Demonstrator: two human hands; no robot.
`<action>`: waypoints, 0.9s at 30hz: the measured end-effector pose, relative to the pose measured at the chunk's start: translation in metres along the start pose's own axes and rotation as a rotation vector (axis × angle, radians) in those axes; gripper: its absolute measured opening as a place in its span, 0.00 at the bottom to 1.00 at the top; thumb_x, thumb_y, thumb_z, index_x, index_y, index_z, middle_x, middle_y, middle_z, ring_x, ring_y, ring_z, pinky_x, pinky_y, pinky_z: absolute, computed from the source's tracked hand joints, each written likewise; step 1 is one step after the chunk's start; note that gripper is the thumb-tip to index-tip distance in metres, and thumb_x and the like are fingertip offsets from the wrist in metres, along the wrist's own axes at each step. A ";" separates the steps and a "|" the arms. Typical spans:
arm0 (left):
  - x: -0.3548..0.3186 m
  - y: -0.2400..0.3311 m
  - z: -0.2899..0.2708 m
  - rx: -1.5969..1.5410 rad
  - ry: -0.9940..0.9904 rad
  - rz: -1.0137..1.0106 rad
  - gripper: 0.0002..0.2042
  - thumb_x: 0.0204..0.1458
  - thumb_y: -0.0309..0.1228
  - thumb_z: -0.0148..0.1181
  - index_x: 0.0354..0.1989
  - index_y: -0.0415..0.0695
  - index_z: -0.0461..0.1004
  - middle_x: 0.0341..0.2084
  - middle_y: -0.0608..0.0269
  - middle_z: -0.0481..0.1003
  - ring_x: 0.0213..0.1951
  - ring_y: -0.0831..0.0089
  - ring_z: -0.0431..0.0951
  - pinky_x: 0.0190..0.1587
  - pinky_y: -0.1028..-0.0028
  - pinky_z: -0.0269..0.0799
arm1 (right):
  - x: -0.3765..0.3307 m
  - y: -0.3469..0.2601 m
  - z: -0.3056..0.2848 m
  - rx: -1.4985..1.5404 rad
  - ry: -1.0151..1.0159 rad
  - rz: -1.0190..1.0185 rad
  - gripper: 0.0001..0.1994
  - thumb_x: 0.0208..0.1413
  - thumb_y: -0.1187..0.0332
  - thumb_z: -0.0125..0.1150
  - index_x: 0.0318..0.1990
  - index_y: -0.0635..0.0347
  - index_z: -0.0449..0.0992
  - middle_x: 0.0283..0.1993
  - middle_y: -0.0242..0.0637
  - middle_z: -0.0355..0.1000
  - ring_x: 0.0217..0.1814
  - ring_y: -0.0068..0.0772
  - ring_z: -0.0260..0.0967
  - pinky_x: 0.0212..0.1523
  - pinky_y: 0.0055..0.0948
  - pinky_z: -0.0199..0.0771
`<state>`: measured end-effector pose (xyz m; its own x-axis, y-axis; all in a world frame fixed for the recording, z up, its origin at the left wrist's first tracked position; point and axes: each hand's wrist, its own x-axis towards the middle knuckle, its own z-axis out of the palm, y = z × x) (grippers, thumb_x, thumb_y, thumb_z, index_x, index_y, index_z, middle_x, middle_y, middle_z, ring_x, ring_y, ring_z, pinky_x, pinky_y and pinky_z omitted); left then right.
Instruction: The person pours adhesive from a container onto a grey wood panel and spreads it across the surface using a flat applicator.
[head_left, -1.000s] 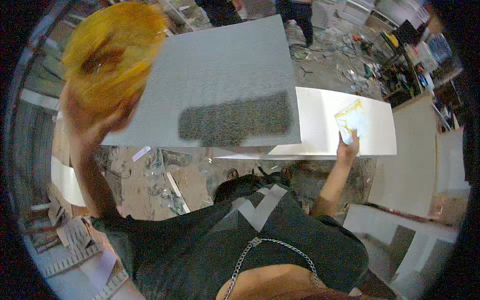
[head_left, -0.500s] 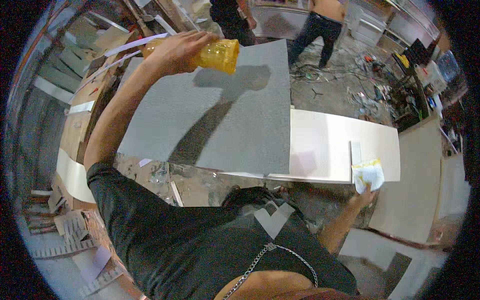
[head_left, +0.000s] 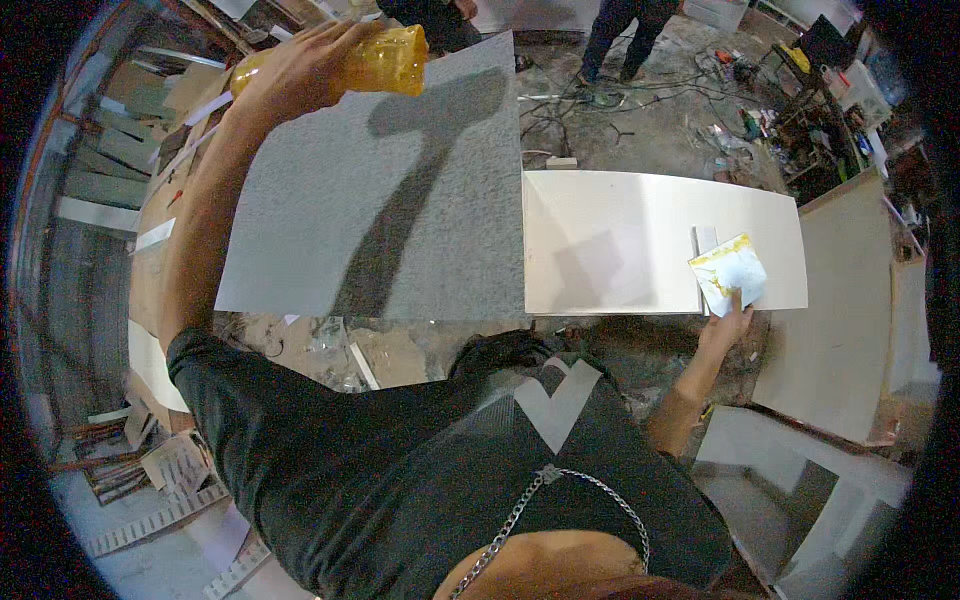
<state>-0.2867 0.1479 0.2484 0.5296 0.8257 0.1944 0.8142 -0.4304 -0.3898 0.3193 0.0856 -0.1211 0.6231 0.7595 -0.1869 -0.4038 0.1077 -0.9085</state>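
High at the left, my left hand [head_left: 300, 75] is wrapped round a clear plastic bottle [head_left: 388, 62] of yellow liquid, tilted onto its side above a large grey textured sheet [head_left: 285, 215]. The shadow of arm and bottle falls across that sheet. On the right, my right hand [head_left: 733, 322] grips a whitish, squarish card [head_left: 737, 275] with yellow smears along its edge. The card is over the near edge of a long white board [head_left: 620, 200], beside a narrow strip [head_left: 704, 240] lying there. Whether card and board touch, I cannot tell.
Two people stand beyond the sheet, one in dark trousers [head_left: 625, 35]. Cables [head_left: 570, 105] and debris litter the floor behind. A cluttered rack [head_left: 845, 110] is at the far right, a large pale panel [head_left: 825, 330] below it. A wooden bench [head_left: 150, 270] runs along the left.
The whole view has shifted, so sheet and board sit higher in it. My left hand with the bottle appears further up and left. The card in my right hand has turned slightly.
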 end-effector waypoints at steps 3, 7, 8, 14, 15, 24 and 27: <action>0.014 0.000 0.001 0.041 0.025 0.009 0.37 0.37 0.21 0.65 0.61 0.52 0.59 0.50 0.56 0.72 0.51 0.52 0.73 0.54 0.60 0.70 | -0.004 -0.004 -0.007 0.051 0.003 0.001 0.25 0.57 0.70 0.60 0.61 0.61 0.60 0.54 0.44 0.70 0.50 0.40 0.73 0.43 0.38 0.78; 0.018 -0.022 0.019 0.061 0.032 0.040 0.37 0.38 0.22 0.66 0.61 0.53 0.60 0.48 0.59 0.72 0.50 0.54 0.74 0.53 0.60 0.71 | -0.008 -0.009 -0.014 -0.054 0.095 0.022 0.24 0.57 0.68 0.60 0.60 0.59 0.63 0.53 0.42 0.71 0.49 0.40 0.74 0.39 0.39 0.79; 0.019 -0.026 0.019 0.068 0.033 0.034 0.37 0.38 0.22 0.66 0.61 0.53 0.60 0.48 0.59 0.72 0.50 0.54 0.74 0.53 0.60 0.71 | -0.002 0.003 -0.024 -0.070 0.104 -0.027 0.24 0.56 0.66 0.61 0.60 0.58 0.63 0.53 0.40 0.71 0.49 0.40 0.74 0.39 0.39 0.79; 0.036 -0.028 0.018 0.029 0.012 0.023 0.36 0.39 0.24 0.67 0.61 0.54 0.60 0.48 0.61 0.72 0.50 0.57 0.74 0.54 0.61 0.71 | -0.004 -0.001 -0.020 -0.082 0.123 0.008 0.23 0.56 0.66 0.60 0.58 0.60 0.64 0.52 0.42 0.71 0.47 0.39 0.74 0.38 0.36 0.78; 0.037 -0.026 0.016 0.042 -0.017 0.009 0.37 0.39 0.24 0.67 0.62 0.54 0.60 0.49 0.62 0.72 0.50 0.57 0.74 0.54 0.62 0.71 | -0.005 -0.003 -0.019 -0.102 0.138 -0.007 0.22 0.57 0.67 0.60 0.57 0.61 0.64 0.52 0.43 0.71 0.47 0.39 0.75 0.38 0.35 0.78; 0.028 -0.028 0.007 0.163 -0.014 0.026 0.43 0.35 0.28 0.71 0.65 0.57 0.57 0.51 0.63 0.71 0.50 0.58 0.75 0.52 0.63 0.73 | -0.009 -0.014 -0.002 -0.070 0.110 0.019 0.19 0.58 0.71 0.58 0.55 0.64 0.64 0.52 0.46 0.70 0.49 0.42 0.75 0.43 0.36 0.80; 0.028 -0.027 -0.001 0.150 -0.021 -0.009 0.45 0.33 0.29 0.73 0.65 0.57 0.57 0.52 0.62 0.71 0.49 0.58 0.75 0.52 0.62 0.73 | -0.002 -0.009 -0.010 -0.046 0.055 0.012 0.20 0.57 0.72 0.58 0.56 0.65 0.63 0.53 0.47 0.70 0.50 0.44 0.74 0.44 0.40 0.80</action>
<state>-0.2938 0.1820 0.2652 0.5158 0.8374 0.1806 0.7733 -0.3645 -0.5188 0.3289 0.0768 -0.1166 0.6548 0.7242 -0.2165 -0.3811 0.0689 -0.9220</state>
